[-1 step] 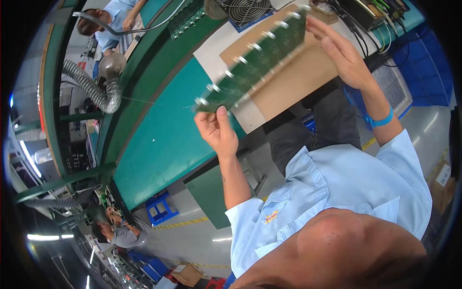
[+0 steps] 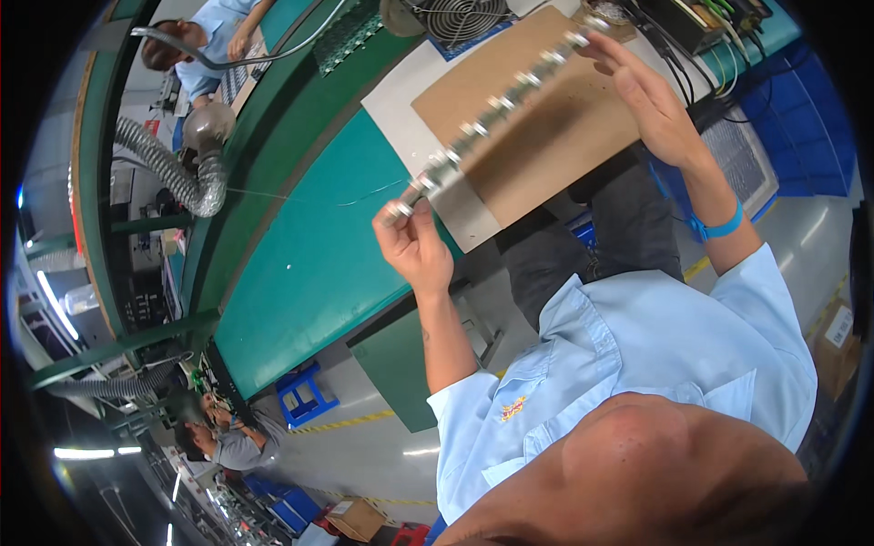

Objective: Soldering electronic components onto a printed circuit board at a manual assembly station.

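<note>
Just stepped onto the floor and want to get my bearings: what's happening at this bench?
A person in a light blue shirt holds a long circuit board edge-on above a green workbench, the left hand pinching one end and the right hand the other. Under the board lies a brown cardboard sheet, with a small fan behind it. A flexible silver hose hangs at the bench's far edge, and other people work nearby.

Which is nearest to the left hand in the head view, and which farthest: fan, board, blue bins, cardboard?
1. board: held in the left hand at its near end.
2. cardboard: on the bench, just right of the hand.
3. fan: top edge, at the bench's far side.
4. blue bins: far right, beyond the right hand.
</note>
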{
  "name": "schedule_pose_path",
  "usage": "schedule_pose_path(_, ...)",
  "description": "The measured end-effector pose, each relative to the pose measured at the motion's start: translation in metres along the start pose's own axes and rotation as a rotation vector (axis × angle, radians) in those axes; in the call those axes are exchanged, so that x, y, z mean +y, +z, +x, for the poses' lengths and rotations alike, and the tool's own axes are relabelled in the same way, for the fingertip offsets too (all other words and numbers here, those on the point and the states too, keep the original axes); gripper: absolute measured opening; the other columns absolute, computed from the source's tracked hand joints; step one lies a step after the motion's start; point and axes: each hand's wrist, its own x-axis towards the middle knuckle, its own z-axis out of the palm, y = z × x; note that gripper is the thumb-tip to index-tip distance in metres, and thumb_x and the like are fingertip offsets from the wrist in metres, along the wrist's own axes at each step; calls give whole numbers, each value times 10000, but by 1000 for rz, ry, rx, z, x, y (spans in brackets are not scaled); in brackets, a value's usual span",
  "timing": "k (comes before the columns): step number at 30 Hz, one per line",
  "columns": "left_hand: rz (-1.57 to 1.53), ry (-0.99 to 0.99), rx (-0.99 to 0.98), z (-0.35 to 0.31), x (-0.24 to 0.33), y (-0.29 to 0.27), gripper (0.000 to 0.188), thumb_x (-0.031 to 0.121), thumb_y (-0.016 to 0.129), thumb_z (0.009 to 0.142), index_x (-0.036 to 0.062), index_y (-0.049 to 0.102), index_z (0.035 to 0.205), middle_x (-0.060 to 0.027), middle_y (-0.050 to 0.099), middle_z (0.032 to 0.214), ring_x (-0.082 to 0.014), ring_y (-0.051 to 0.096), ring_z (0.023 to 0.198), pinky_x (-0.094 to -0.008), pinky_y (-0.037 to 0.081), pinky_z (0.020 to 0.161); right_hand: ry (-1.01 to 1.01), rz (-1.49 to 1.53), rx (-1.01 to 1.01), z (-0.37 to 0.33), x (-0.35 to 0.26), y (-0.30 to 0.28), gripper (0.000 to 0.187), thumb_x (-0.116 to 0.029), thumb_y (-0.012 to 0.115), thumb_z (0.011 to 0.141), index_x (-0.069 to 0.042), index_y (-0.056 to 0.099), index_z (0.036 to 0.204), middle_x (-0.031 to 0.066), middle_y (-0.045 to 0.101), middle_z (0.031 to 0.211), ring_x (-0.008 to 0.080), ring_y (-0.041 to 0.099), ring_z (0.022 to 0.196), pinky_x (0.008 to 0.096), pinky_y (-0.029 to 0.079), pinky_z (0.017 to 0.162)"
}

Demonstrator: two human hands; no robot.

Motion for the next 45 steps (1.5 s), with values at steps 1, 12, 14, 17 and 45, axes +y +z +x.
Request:
schedule_pose_path(1,119,112,-45,1,-5,5,269,-18,600,914,94,525,1147,-117,690,1069,-177,628,909,-297,480,863,-44,35,37,-1,7,-1,612,-445,330,1044,4,384,1455,124,470,1454,248,494,1274,369,362,1084)
schedule_pose_path(12,653,288,5,0,-22,12,237,-50,698,697,47,651,908,-136,714,1041,-238,653,957,-324,497,905,22,234,148,-16,42,3,676,-496,259,1037,22,359,1459,148,417,1492,264,443,1335,384,322,1124)
schedule_pose_path(14,564,246,33,-2,-24,14,250,-79,693,684,46,657,897,-118,725,1009,-237,653,939,-326,509,879,8,215,162,-15,45,3,664,-482,257,1039,26,364,1453,162,416,1491,266,435,1344,384,319,1128)
schedule_pose_path(17,493,196,77,-4,-26,15,266,-108,688,670,45,664,887,-99,736,978,-237,653,920,-328,522,854,-2,211,157,-15,49,4,652,-468,255,1041,29,370,1447,175,414,1489,267,427,1352,385,317,1131)
schedule_pose_path(45,432,137,150,-2,-28,15,316,-118,695,685,36,638,955,-120,672,1095,-232,643,984,-319,524,846,-72,275,183,-16,62,9,629,-421,257,1034,52,349,1438,221,429,1466,299,418,1367,383,344,1133)
